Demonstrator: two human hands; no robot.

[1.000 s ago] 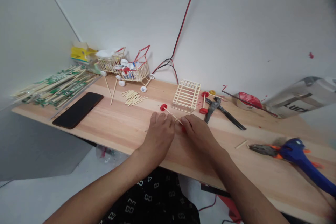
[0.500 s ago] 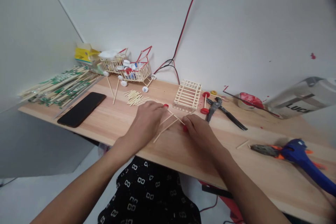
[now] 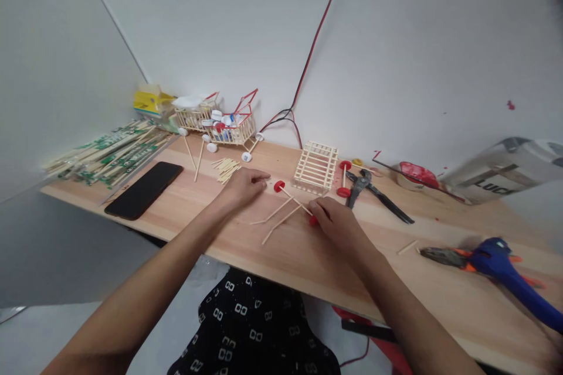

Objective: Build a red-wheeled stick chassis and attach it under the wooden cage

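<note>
My right hand is closed around the near end of a stick axle, by a red bottle-cap wheel that it partly covers. At the far end the other red cap wheel shows fully. Two long sticks with bent lower ends reach from the axle toward me. Left of that wheel and apart from it, my left hand is open, index finger stretched out, holding nothing visible. Behind the hands stands a stick-built basket frame, and a second red-wheeled axle is beside it.
Short sticks lie piled behind my left hand. A black phone and packed chopsticks are at left; small stick carts stand behind. Black-handled pliers, other pliers and a blue glue gun lie right.
My left hand has let go of the far red wheel and drawn back to the left, uncovering it. The right hand keeps its hold. The view has shifted slightly.
</note>
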